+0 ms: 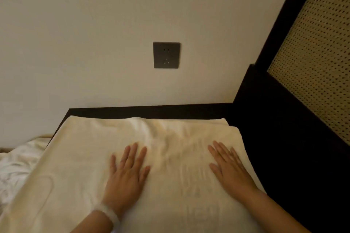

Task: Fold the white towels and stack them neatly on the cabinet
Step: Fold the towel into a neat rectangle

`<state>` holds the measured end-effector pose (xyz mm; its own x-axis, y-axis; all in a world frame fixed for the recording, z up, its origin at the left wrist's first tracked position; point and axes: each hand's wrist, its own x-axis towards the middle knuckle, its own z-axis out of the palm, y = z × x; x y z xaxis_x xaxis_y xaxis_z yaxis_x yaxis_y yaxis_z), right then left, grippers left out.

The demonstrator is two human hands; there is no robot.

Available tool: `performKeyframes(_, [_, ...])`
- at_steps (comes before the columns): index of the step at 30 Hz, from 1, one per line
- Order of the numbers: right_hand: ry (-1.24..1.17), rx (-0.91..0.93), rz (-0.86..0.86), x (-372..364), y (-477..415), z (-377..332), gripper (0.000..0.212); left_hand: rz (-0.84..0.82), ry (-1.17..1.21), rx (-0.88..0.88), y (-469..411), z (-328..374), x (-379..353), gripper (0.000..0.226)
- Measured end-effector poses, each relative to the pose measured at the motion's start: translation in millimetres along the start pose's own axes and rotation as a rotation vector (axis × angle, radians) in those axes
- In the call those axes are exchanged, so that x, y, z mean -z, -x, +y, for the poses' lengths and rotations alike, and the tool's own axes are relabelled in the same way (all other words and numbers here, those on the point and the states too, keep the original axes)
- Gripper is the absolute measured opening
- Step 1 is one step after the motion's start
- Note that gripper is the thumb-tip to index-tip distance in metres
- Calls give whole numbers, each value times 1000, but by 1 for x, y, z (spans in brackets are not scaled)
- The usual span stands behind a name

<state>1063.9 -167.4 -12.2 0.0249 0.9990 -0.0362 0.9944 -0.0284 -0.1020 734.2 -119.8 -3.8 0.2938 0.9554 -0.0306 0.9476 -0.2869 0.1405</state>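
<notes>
White towel (79,157) lies flat, long axis square to wall (75,43); left hand (126,176), right hand (231,172) press it straight-fingered, gripping nothing

The wall (75,43) is closing off the far side just behind the towel (91,157), and a dark frame (274,128) is blocking the right. Space is lying open leftward, over the bedding (17,166).

A dark cabinet (151,113) stands against the wall (75,43), its bare top showing only as a narrow strip along the back; a white towel (81,161) lies spread flat on it, covering nearly the whole surface, with soft creases near its far middle; rumpled white cloth (15,166) lies lower, beside the cabinet's left edge.
</notes>
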Motion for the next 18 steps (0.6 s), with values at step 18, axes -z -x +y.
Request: performKeyframes(18, [-124,108,-149,73,-125,30,24,-220,-95,-306,-183,38,51,53])
